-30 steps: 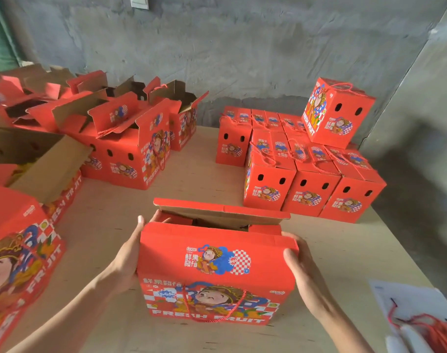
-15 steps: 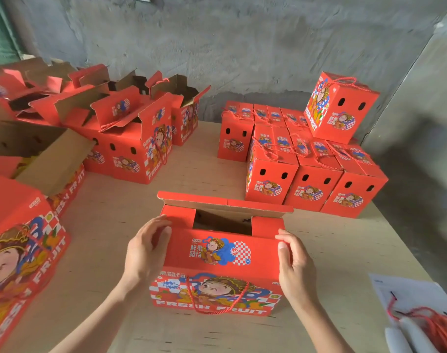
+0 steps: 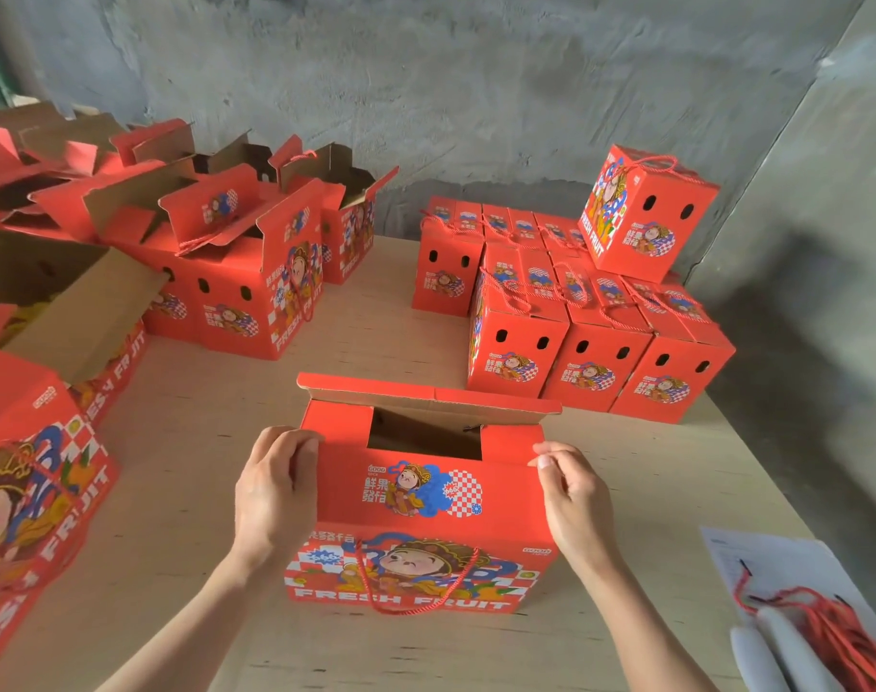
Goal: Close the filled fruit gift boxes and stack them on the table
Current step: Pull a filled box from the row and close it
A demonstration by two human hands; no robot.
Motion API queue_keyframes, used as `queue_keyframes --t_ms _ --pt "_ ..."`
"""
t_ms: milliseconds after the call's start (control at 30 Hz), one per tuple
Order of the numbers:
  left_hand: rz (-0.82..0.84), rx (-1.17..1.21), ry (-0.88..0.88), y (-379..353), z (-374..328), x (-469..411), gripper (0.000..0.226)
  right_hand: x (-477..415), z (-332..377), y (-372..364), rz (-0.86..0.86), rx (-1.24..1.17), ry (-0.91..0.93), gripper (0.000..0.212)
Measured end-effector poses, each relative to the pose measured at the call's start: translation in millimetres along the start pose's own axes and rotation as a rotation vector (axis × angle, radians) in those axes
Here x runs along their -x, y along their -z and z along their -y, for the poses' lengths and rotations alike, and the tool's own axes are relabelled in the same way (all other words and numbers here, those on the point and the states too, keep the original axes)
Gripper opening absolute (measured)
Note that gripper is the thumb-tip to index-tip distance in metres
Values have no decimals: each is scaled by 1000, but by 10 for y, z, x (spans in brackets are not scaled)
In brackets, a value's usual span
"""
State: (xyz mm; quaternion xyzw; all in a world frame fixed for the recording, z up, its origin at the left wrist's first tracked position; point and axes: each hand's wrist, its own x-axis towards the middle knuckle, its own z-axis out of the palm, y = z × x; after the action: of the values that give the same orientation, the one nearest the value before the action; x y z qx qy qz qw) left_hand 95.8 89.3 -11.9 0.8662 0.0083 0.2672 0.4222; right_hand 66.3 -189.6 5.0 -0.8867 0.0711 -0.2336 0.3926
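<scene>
A red fruit gift box [image 3: 421,501] with a cartoon print and a red rope handle stands on the wooden table [image 3: 216,442] in front of me. Its near top flap is folded down over the box; a dark gap stays open under the far flap [image 3: 426,397], which leans over it. My left hand [image 3: 276,491] grips the left end of the near flap with curled fingers. My right hand [image 3: 573,496] pinches the right corner of that flap. Closed boxes [image 3: 591,342] stand in rows at the right, one more box [image 3: 646,217] tilted on top of them.
Several open boxes [image 3: 236,262] with raised flaps crowd the left back of the table. A large closed box [image 3: 31,491] sits at the near left. Red cords [image 3: 825,626] lie on white paper at the near right. A concrete wall runs behind.
The near flap has come down flat over the box. Both hands moved from the box's sides up to the flap's two top corners.
</scene>
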Motion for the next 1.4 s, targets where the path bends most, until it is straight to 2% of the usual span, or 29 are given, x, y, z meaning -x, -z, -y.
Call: queue_keyframes --t_ms 133,300,433,767,867,1000,1167,1300,1400 --pt "5 -4 2 0 -14 1 16 -14 -12 -16 -24 65 48 19" --pt "72 -37 76 8 -4 -33 13 -76 -54 -3 35 164 99 15" --pt "95 -71 61 31 -21 -71 13 -115 -78 -22 44 188 107 14" --pt "162 -89 135 99 -18 -277 7 -66 -68 -37 14 35 49 5" --pt "175 -117 185 74 -40 -335 10 -65 -37 -24 25 -5 -14 16" --pt "182 -78 213 33 -37 -329 9 -107 -24 -49 52 24 -24 19" --pt "190 -26 283 -3 4 -307 24 -141 -29 -73 49 -16 -110 28" --pt "195 11 306 -12 19 -281 31 -178 -47 -38 112 -205 -364 59" --pt "209 18 312 -17 14 -281 33 -237 -38 -11 231 -375 -427 72"
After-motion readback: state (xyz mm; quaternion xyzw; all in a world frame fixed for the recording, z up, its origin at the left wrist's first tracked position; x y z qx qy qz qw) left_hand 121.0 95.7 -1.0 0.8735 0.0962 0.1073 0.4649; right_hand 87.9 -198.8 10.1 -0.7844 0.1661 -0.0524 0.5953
